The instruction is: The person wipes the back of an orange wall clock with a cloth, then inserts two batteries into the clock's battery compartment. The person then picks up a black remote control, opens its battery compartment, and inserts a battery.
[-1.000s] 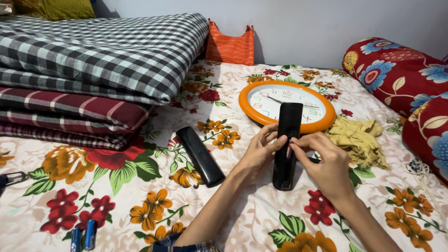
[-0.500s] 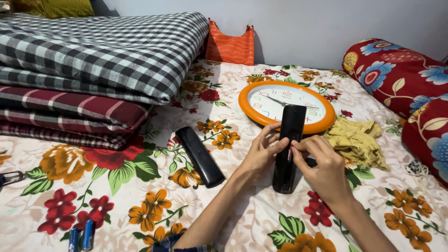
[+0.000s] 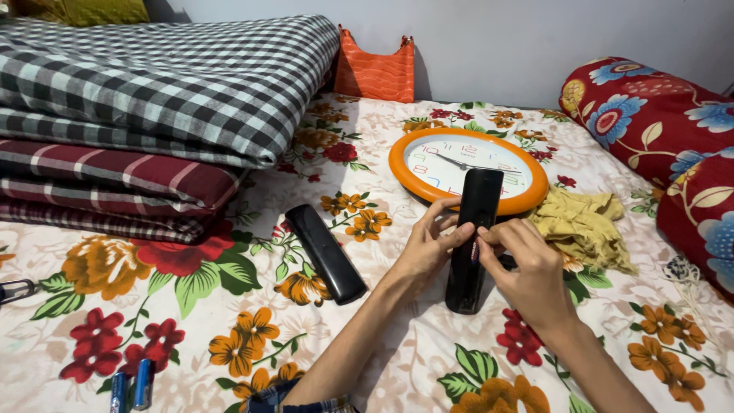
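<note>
Black remote [image 3: 474, 237] barely shifted, hands [image 3: 428, 248] gripping.

Glossy plastic set against soft printed and woven cloth.
The black remote [image 3: 474, 237] and the second remote [image 3: 326, 254] are smooth, shiny plastic that catches the light. The clock [image 3: 468, 169] has a glossy orange plastic rim and a smooth clear face. The floral bedsheet [image 3: 191, 321] looks like matt cotton, the checked blankets [image 3: 153, 92] like coarser woven cloth, the yellow rag [image 3: 585, 226] crumpled and matt. The batteries [image 3: 131, 390] have a metallic blue sheen.
</note>
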